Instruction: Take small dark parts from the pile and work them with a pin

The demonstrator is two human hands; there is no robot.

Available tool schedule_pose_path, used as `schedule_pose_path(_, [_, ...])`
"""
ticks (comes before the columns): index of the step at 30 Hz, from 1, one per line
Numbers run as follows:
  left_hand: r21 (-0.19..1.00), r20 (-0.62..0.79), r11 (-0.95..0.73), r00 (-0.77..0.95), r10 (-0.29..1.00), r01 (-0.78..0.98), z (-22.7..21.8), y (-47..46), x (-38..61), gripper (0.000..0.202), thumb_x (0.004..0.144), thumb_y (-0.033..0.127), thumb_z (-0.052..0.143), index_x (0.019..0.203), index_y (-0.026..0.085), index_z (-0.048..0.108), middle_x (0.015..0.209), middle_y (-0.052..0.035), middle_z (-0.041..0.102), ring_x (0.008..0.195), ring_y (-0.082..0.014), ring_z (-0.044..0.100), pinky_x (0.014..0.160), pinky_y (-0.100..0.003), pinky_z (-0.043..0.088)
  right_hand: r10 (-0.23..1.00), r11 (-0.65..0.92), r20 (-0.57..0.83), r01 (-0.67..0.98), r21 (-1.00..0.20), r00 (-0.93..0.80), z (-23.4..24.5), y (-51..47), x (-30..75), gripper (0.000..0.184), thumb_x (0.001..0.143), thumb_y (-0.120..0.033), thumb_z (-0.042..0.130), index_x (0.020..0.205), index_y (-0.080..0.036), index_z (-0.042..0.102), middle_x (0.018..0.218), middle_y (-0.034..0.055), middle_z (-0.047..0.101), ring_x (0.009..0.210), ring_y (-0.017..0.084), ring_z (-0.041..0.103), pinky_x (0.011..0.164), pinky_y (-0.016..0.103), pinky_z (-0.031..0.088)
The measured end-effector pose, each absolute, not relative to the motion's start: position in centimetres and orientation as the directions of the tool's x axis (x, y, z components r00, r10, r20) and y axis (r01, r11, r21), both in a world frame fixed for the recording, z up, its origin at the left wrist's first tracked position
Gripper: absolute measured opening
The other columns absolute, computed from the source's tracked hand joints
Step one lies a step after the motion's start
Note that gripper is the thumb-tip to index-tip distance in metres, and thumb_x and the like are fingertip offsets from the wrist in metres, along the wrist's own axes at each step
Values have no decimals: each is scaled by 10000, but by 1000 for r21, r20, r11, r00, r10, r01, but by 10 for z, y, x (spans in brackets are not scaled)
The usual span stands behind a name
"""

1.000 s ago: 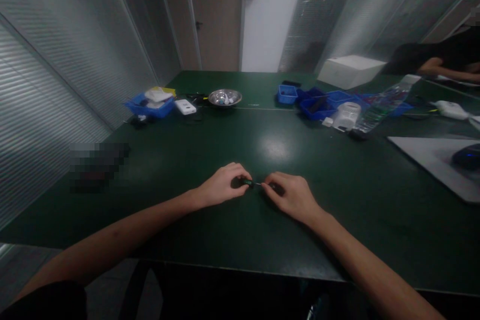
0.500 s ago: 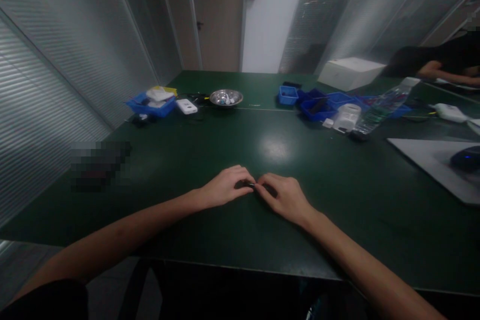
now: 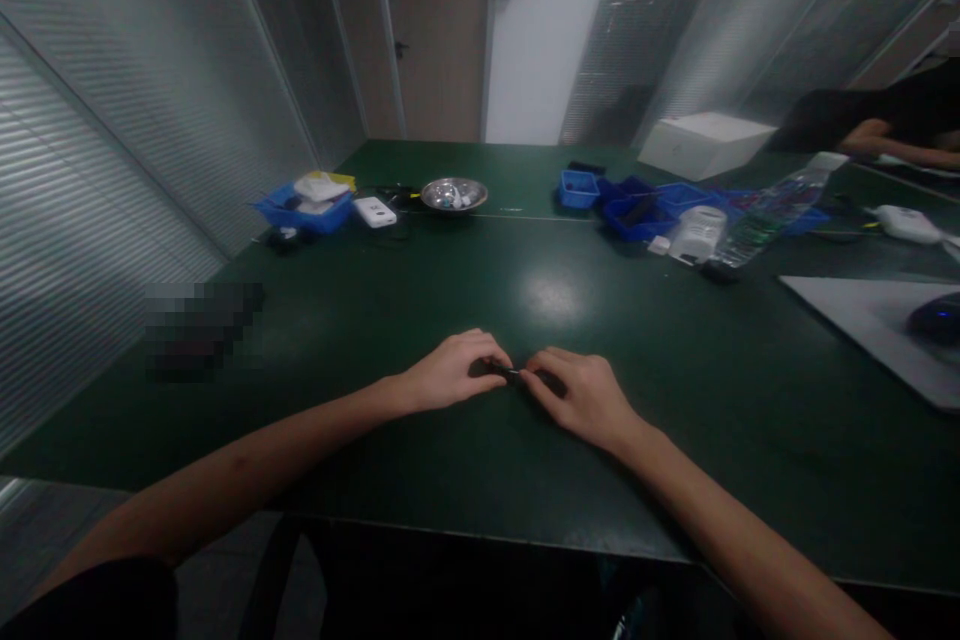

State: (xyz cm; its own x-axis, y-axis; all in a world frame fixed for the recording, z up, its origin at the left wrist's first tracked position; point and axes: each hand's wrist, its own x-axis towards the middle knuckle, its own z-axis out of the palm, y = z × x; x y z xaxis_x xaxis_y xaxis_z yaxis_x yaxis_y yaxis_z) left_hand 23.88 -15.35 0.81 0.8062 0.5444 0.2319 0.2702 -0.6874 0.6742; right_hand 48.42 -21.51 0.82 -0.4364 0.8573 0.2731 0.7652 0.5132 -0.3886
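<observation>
Over the front middle of the green table, both hands meet at a small, thin, dark object with a bright, shiny part. My left hand is closed in a pinch, thumb and fingertips on the object's left end. Its kind is too small to make out. My right hand is also pinched, its fingertips at the right, shiny end. A narrow gap shows between the two sets of fingertips.
Across the back stand a blue tray, a white device, a metal bowl, blue bins, a white jar and a tilted plastic bottle. At right lie a grey pad and mouse. A person sits behind.
My right hand has shifted slightly to the right, widening the gap between the fingertips, and more of the small object shows. My left hand has hardly moved.
</observation>
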Motion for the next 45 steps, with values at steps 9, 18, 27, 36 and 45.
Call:
schedule_pose_path(9, [723,191,-615,764,616,315,4,-155,239,474,931,299,717,1384,257,583,1083,-57,652,999,-215,602,887,-370,476,878,451,350,807,-380,-326,4,-211,483,289,1059,-399,460,985,-229,682,923,37,731,728,161,664,654,274,434])
schedule_pose_path(18, [736,197,-607,763,615,299,7,-154,237,319,942,308,695,1246,221,649,1073,-61,664,1005,-214,613,898,-374,484,914,314,371,866,-389,-165,2,-208,492,292,1028,-419,500,919,-237,701,851,32,744,699,186,672,621,289,408])
schedule_pose_path(27, [483,238,-816,849,472,318,16,-160,239,227,1013,312,579,1221,235,629,1390,-95,610,1352,-274,475,1110,-476,348,920,276,375,871,-407,-116,1,-205,494,303,1018,-431,505,890,-250,712,799,20,736,686,192,676,616,296,411])
schedule_pose_path(36, [268,250,-617,565,786,740,5,-62,140,311,1025,381,500,1245,202,627,1317,-119,641,1296,-295,514,1123,-494,280,928,269,356,865,-424,-114,2,-206,496,286,1016,-427,519,900,-248,709,818,18,739,698,197,686,620,300,419])
schedule_pose_path(45, [199,290,-106,45,956,974,-12,-11,32,369,982,455,484,1181,182,632,1192,-153,684,1192,-347,563,1063,-509,288,932,267,340,868,-419,-123,5,-207,495,299,1018,-432,509,907,-246,715,819,21,739,707,198,686,626,303,429])
